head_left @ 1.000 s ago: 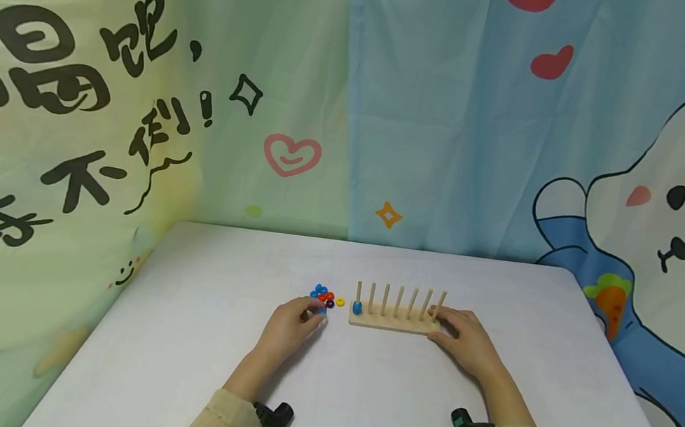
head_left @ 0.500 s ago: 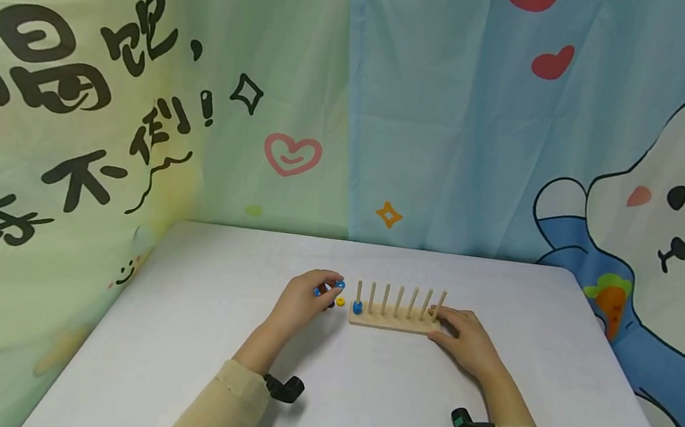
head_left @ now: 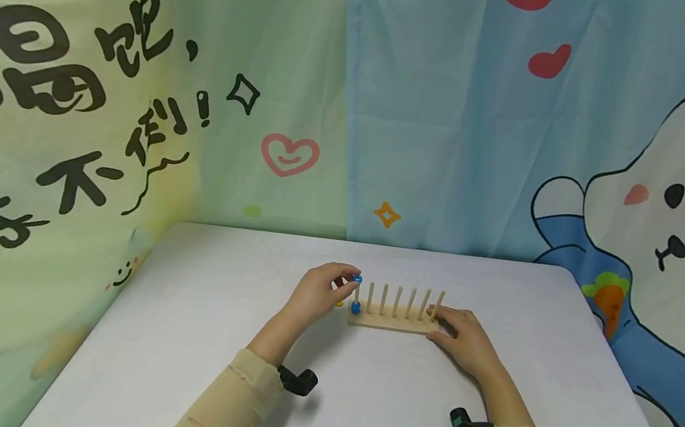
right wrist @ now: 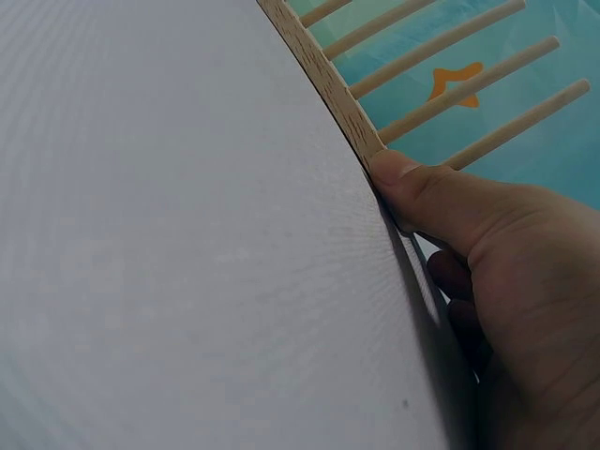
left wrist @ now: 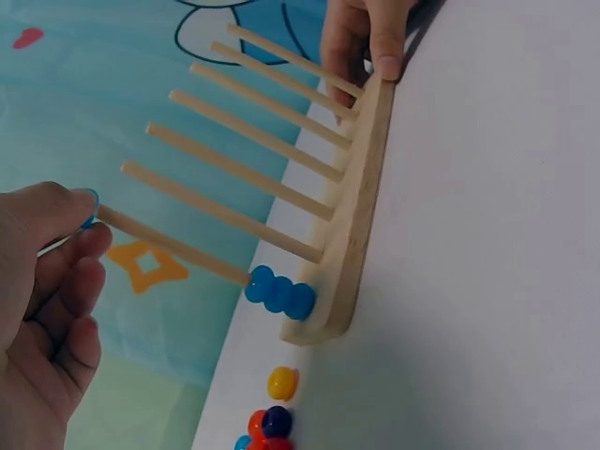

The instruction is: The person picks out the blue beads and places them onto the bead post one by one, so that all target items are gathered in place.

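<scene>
My left hand pinches a blue bead between thumb and finger at the tip of the leftmost peg. Low on that same peg, three blue beads are stacked against the base. The wooden peg rack carries a row of several upright pegs; the others hold no beads. At the rack's right end my right hand grips the base, thumb on its front edge, as the right wrist view also shows. Its other fingers are partly hidden behind.
Left of the rack, a yellow bead lies on the white table. Beside it are red beads, a dark blue bead and part of a light blue one, mostly hidden by my left hand in the head view. A printed curtain hangs behind.
My left hand has lifted a blue bead from the pile and moved it up and right to the top of the leftmost peg. My right hand stays on the rack.
</scene>
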Tool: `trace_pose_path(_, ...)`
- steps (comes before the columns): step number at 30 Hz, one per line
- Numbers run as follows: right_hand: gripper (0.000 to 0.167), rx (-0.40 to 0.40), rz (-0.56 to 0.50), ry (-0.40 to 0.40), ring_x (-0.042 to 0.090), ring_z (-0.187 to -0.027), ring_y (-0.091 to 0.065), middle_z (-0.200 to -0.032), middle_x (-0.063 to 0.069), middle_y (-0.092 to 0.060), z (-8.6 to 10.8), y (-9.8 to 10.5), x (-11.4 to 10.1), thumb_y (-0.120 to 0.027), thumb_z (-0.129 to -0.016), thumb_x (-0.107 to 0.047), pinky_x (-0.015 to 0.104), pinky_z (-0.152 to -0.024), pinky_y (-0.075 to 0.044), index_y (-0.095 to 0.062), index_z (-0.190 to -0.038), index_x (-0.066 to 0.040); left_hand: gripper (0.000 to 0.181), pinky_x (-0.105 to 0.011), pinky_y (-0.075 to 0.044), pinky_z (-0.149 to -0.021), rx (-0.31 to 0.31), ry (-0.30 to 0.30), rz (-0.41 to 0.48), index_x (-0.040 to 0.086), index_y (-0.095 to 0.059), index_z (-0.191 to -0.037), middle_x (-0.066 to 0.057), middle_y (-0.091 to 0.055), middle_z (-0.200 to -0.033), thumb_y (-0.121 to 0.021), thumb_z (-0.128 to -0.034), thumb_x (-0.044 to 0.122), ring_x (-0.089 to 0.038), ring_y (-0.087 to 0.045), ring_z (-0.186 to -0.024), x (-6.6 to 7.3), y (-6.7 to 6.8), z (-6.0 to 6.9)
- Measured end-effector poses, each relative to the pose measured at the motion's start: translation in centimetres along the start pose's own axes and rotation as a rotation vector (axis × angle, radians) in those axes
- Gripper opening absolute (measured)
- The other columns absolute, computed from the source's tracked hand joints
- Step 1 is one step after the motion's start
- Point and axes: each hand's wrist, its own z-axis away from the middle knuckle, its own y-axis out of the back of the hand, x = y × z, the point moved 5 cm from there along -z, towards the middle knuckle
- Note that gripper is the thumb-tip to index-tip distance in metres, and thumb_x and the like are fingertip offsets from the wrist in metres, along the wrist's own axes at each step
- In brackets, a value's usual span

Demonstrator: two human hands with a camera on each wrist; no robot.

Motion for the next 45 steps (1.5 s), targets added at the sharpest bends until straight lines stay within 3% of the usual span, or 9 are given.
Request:
trace_pose_path(6, 0.056, -0.004, 0.006, 0.000, 0.036, -0.127, -0.048, -0.138, 0.014, -0.058, 0.0, 0.1, -0.2, -0.073, -0.088, -0.037, 0.059, -0.106, -0.038, -0.059, -0.136, -0.012, 0.026, -0.021, -0.049, -0.068, -0.006, 0.007, 0.041, 0.014, -0.070, -0.119, 0.000, -0.070, -0.100, -0.065, -0.0965, 0.025, -0.013, -0.062, -0.084, 0.0, -0.2, 0.2)
trace_pose_path(16, 0.055, -0.007, 0.005, 0.006, 0.035, -0.126, -0.048, -0.137, 0.013, -0.059, 0.0, 0.0, -0.1, -0.073, -0.089, -0.037, 0.058, -0.106, -0.038, -0.059, -0.136, -0.013, 0.028, -0.024, -0.050, -0.073, -0.032, 0.048, 0.000, 0.018, -0.069, -0.121, 0.003, -0.071, -0.105, -0.065, -0.0963, 0.029, -0.011, -0.063, -0.089, -1.2, -1.4, 0.6)
trace_pose_path(23, 0.055, -0.006, 0.001, 0.001, 0.035, -0.128, -0.047, -0.139, 0.013, -0.058, -0.1, -0.1, 0.1, -0.072, -0.089, -0.038, 0.058, -0.107, -0.037, -0.059, -0.136, -0.013, 0.028, -0.024, -0.051, -0.074, -0.031, 0.033, 0.007, 0.014, -0.069, -0.122, -0.001, -0.072, -0.103, -0.068, -0.0947, 0.024, -0.014, -0.064, -0.086, -1.7, -2.0, 1.1)
trace_pose_path(37, 0.055, -0.005, 0.002, 0.012, 0.035, -0.128, -0.047, -0.139, 0.013, -0.058, -0.1, 0.0, 0.0, -0.073, -0.089, -0.037, 0.059, -0.107, -0.037, -0.060, -0.136, -0.012, 0.033, -0.020, -0.049, -0.069, -0.120, 0.126, 0.022, 0.012, -0.068, -0.125, -0.001, -0.071, -0.106, -0.067, -0.0952, 0.025, -0.010, -0.061, -0.085, -3.2, -3.9, 1.7)
trace_pose_path(45, 0.055, 0.000, 0.004, 0.012, 0.035, -0.128, -0.047, -0.139, 0.013, -0.058, -0.1, 0.0, 0.1, -0.072, -0.089, -0.038, 0.059, -0.107, -0.037, -0.060, -0.136, -0.012, 0.031, -0.021, -0.049, -0.071, -0.131, 0.120, 0.002, 0.011, -0.069, -0.123, -0.002, -0.070, -0.101, -0.067, -0.0948, 0.023, -0.010, -0.060, -0.083, -3.5, -4.3, 1.9)
